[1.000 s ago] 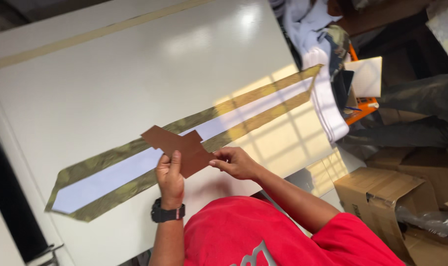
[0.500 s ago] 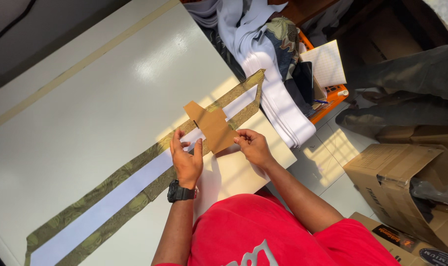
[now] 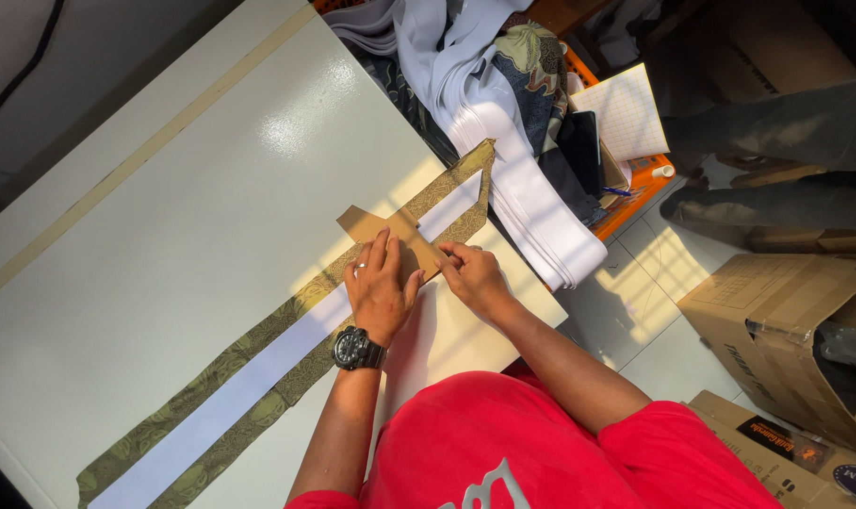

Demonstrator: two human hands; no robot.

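Observation:
A long strip of olive patterned fabric with a white lining down its middle (image 3: 258,372) lies diagonally across the white table (image 3: 164,245), ending in a point at the far right. A brown cardboard template (image 3: 376,224) rests on the strip near that pointed end. My left hand (image 3: 381,287), with a black wristwatch and a ring, presses flat on the template. My right hand (image 3: 470,273) pinches the template's near edge with its fingertips.
Folded white cloth and patterned fabrics (image 3: 503,104) are heaped at the table's far right edge, beside a gridded paper sheet (image 3: 626,113) and an orange tray (image 3: 635,184). Cardboard boxes (image 3: 786,320) stand on the tiled floor at right.
The template was held up in both hands over the strip; now it lies on the fabric near the pointed end with my left hand flat on it. The view has shifted along the strip.

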